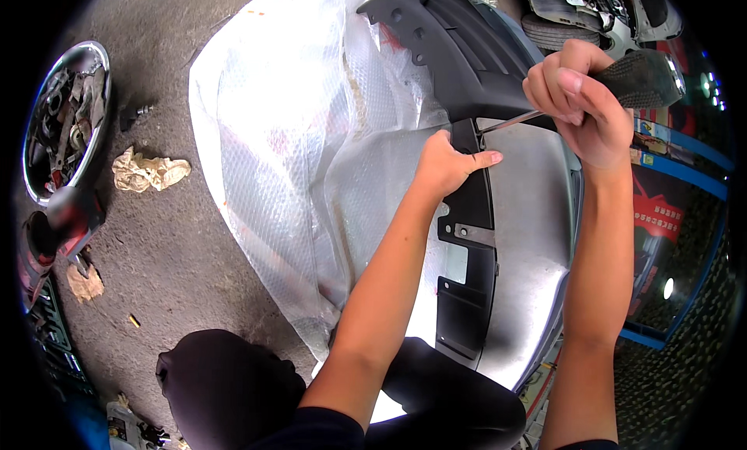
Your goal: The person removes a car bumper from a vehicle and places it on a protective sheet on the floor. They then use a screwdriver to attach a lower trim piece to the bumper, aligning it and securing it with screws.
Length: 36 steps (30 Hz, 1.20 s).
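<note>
A car bumper (533,193), with a silver-grey panel and black plastic trim, lies on bubble wrap in front of me. My left hand (451,166) grips the edge of its black strip, thumb over the top near the grey panel; its other fingers are mostly hidden. In my right hand (580,100), raised over the right side, is a screwdriver (644,78) with a dark handle. The metal shaft slants down to the left, its tip at the seam between the upper black section (459,53) and the grey panel, just above my left thumb.
Bubble wrap (272,131) spreads left of the bumper. On the concrete floor are a metal-rimmed tray (106,100) of tools and parts, a crumpled tan cloth or paper (149,170) and a red-black power tool (78,220). A tire (556,31) lies far right; a blue-framed case (646,335) stands right.
</note>
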Tool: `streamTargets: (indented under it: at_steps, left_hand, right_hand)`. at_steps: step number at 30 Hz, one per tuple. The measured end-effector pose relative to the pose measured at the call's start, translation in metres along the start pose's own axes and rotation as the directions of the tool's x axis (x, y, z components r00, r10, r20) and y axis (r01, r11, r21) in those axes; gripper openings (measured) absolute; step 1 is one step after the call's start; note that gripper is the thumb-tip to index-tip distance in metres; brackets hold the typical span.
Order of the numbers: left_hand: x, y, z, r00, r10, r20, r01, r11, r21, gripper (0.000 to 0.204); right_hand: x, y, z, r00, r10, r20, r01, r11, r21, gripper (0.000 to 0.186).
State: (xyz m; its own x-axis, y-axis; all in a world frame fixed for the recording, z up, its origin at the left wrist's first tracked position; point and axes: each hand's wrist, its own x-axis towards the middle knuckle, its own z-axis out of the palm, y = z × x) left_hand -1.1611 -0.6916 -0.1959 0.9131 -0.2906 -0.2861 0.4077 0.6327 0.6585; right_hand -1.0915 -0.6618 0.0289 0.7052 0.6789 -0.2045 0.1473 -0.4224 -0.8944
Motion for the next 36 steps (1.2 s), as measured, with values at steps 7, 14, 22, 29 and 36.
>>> streamTargets:
  at_steps: [7, 14, 22, 29, 36]
  left_hand:
    - [-0.003, 0.006, 0.004, 0.996, -0.089, 0.022, 0.087, 0.994, 0.06, 0.093]
    - [-0.001, 0.013, 0.001, 0.993, -0.115, 0.016, 0.112, 0.985, 0.133, 0.084]
    - [-0.001, 0.008, -0.002, 0.993, -0.108, 0.039, 0.105, 0.992, 0.063, 0.08]
    - [-0.002, 0.002, 0.003, 0.998, -0.066, -0.004, 0.066, 0.995, 0.077, 0.084]
    - [-0.003, 0.005, 0.002, 0.998, -0.063, -0.025, 0.065, 0.992, 0.104, 0.087]
  right_hand:
    - [-0.005, 0.004, 0.002, 0.991, -0.021, -0.135, 0.027, 0.999, 0.047, 0.03]
    - [-0.001, -0.007, 0.074, 0.953, -0.302, -0.013, 0.24, 0.782, -0.576, 0.02]
    - [-0.031, -0.013, 0.063, 0.948, -0.166, -0.27, 0.087, 0.956, -0.282, 0.028]
    - [-0.057, 0.01, 0.065, 0.809, -0.394, -0.435, 0.305, 0.916, -0.262, 0.025]
    - [-0.098, 0.026, 0.087, 0.78, -0.548, -0.3, 0.343, 0.777, -0.528, 0.03]
